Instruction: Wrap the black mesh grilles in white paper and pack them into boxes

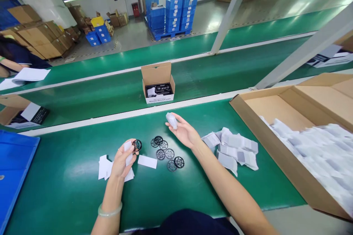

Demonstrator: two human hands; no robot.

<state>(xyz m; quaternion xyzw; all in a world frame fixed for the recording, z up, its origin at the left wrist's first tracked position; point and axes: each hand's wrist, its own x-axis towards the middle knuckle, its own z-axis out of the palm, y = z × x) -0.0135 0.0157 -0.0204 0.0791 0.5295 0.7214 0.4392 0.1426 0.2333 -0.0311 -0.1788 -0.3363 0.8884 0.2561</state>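
Observation:
My left hand [121, 161] is closed on a small white card [128, 152] and a black spoked ring [137, 145], held above the green table. More white cards [103, 167] lie beneath and beside that hand, with a single card [147, 161] just to its right. Several black spoked rings [169, 154] lie flat between my two hands. My right hand [183, 130] is raised and grips a small white wrapped packet [171, 120] at its fingertips; what is inside the wrapping cannot be made out. Similar white wrapped packets [237, 147] are heaped to the right of my forearm.
A large cardboard box [264, 143] of white packets stands at the right, a blue bin [16, 169] at the left edge. An open printed box [160, 97] with black items sits on the green conveyor [198, 75] ahead. Slanted posts [230, 14] rise beyond. Another person's arm [12, 64] shows far left.

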